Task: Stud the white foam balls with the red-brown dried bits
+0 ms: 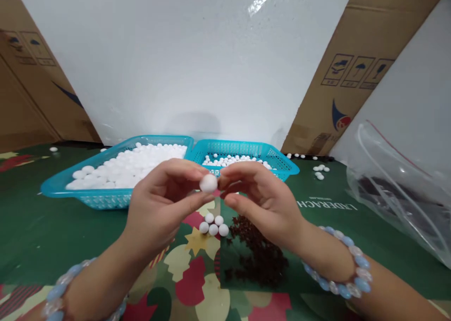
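Observation:
Between the thumb and fingertips of my left hand [158,199] is a small white ball [208,183], held up above the table. Close to the ball's right side, my right hand [264,199] has its fingers curled in a pinch; whatever is between the fingertips is too small or hidden to name. Just below, several matching white balls [213,229] sit grouped on the table. A loose pile of small dark reddish-brown pieces [260,260] lies under my right hand.
A blue basket [59,185] heaped with white balls stands at left. Behind my hands, a second blue basket [285,166] holds smaller white balls. A clear zip bag [398,194] with dark contents lies at right. Loose white balls [320,174] rest nearby; cardboard [327,67] stands behind.

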Demonstrator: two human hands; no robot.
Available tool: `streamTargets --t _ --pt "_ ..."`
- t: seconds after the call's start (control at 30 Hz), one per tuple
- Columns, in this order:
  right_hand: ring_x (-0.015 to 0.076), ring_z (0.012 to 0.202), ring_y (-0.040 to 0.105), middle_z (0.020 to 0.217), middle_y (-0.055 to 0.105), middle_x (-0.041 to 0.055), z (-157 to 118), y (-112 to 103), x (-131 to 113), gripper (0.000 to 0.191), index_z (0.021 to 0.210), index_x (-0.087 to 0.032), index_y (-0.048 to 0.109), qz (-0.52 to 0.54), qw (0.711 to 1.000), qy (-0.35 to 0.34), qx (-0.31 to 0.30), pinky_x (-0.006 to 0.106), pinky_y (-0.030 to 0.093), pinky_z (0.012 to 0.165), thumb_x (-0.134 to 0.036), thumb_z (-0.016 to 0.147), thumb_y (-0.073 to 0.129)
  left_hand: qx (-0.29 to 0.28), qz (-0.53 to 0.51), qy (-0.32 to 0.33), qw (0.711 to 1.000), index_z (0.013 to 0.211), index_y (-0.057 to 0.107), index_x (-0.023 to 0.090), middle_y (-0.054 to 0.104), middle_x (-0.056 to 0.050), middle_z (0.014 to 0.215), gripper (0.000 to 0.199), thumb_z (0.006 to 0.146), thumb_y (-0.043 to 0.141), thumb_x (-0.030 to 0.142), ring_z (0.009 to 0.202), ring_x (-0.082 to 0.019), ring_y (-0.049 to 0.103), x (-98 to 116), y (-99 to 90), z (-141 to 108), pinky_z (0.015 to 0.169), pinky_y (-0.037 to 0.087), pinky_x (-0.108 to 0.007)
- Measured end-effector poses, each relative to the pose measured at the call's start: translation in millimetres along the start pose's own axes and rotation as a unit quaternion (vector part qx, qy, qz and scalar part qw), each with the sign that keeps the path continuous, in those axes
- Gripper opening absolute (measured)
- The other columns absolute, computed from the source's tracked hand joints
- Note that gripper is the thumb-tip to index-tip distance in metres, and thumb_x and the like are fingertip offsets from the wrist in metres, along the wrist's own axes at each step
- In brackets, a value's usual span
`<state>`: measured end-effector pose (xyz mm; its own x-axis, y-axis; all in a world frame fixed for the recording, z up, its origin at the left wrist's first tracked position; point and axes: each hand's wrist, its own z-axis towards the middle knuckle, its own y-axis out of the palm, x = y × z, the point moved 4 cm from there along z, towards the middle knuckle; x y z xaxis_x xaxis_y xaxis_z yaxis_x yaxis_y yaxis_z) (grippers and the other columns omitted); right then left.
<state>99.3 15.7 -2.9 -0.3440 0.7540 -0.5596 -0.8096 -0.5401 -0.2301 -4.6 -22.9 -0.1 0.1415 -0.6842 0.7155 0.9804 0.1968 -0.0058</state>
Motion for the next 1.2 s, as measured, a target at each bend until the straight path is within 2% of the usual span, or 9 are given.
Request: streamTargets --t 0.17,0.27,0.43,0.57,0.7,0.8,0.9,1.0,1.2 --pt "0.0074 0.060 0.051 0.064 0.051 -0.0028 2.4 -1.1 0.3 0.015 0.068 -0.020 0.051 0.036 0.997 0.055 0.034 0.019 0.046 0.054 -0.010 0.058 0.055 -0.021 0.087 0.079 0.993 0.069 0.052 0.028 0.051 0.009 0.068 0.038 0.055 0.049 -0.007 0.069 -0.004 0.047 7.2 2.3 -5.6 0.064 0.042 -0.010" --pt "0.0059 0.060 0.052 0.063 0.054 -0.0042 3.9 -2.2 5.8 0.018 0.064 -0.020 0.054 0.100 0.991 0.068 0.051 0.016 0.047 0.055 -0.004 0.057 0.054 -0.020 0.055 0.042 0.997 0.069 0.050 0.029 0.049 0.009 0.072 0.036 0.056 0.049 -0.005 0.073 -0.005 0.047 3.8 0.4 -5.5 0.063 0.043 -0.011" --pt "0.0051 0.066 0.055 0.071 0.058 -0.0064 2.5 -2.0 16.2 0.031 0.075 -0.025 0.056 0.237 0.967 0.079 0.045 0.015 0.048 0.058 0.000 0.059 0.050 0.001 0.022 -0.010 1.000 0.066 0.048 0.029 0.048 0.009 0.074 0.029 0.056 0.051 0.002 0.073 -0.007 0.048 -1.7 -6.2 -1.2 0.060 0.045 -0.013" --pt "0.0031 0.068 0.055 0.072 0.060 -0.0056 -1.8 2.1 24.0 0.023 0.070 -0.024 0.058 0.299 0.944 0.139 0.009 0.012 0.046 0.059 -0.004 0.063 0.050 0.044 0.075 -0.060 0.994 0.066 0.047 0.023 0.050 0.006 0.068 0.018 0.059 0.050 0.006 0.066 -0.006 0.050 -14.1 -18.3 5.6 0.058 0.043 -0.012" --pt "0.0034 0.067 0.054 0.081 0.057 -0.0034 -3.6 2.2 28.6 0.019 0.072 -0.023 0.057 0.315 0.931 0.186 -0.019 0.013 0.046 0.060 -0.010 0.057 0.057 0.041 0.133 -0.137 0.981 0.070 0.046 0.020 0.052 0.004 0.065 0.015 0.058 0.052 0.013 0.067 -0.007 0.050 -31.2 -25.9 10.2 0.056 0.042 -0.012" --pt "0.0041 0.062 0.052 0.076 0.051 -0.0033 -1.9 -2.8 29.5 0.020 0.071 -0.023 0.054 0.236 0.959 0.154 0.004 0.017 0.047 0.056 -0.010 0.056 0.057 -0.009 0.084 -0.194 0.977 0.077 0.049 0.022 0.053 0.003 0.068 0.019 0.058 0.053 0.021 0.061 -0.009 0.053 -36.2 -19.9 8.5 0.052 0.043 -0.016" --pt "0.0066 0.064 0.049 0.069 0.043 -0.0019 -1.3 -4.5 23.0 0.017 0.068 -0.021 0.052 0.034 0.998 0.057 0.004 0.019 0.046 0.056 -0.006 0.061 0.050 -0.064 -0.015 -0.246 0.967 0.077 0.053 0.024 0.055 0.003 0.065 0.019 0.058 0.053 0.026 0.052 -0.010 0.054 -34.0 -8.2 3.7 0.047 0.044 -0.017" --pt "0.0089 0.066 0.048 0.067 0.046 -0.0007 -4.1 -1.3 15.1 0.017 0.071 -0.020 0.049 -0.146 0.989 -0.032 0.000 0.022 0.045 0.058 -0.005 0.064 0.046 -0.072 -0.026 -0.305 0.949 0.068 0.057 0.022 0.057 0.002 0.057 0.013 0.056 0.057 0.023 0.050 -0.009 0.052 -35.7 -3.2 -0.9 0.044 0.042 -0.014" --pt "0.0098 0.061 0.052 0.067 0.055 0.0028 -7.7 -0.4 22.1 0.013 0.076 -0.016 0.044 -0.293 0.955 -0.042 0.000 0.020 0.044 0.052 -0.006 0.068 0.040 -0.019 0.011 -0.338 0.941 0.067 0.056 0.019 0.057 0.003 0.055 0.014 0.054 0.059 0.021 0.050 -0.007 0.051 -48.1 -5.6 -2.1 0.044 0.041 -0.012"
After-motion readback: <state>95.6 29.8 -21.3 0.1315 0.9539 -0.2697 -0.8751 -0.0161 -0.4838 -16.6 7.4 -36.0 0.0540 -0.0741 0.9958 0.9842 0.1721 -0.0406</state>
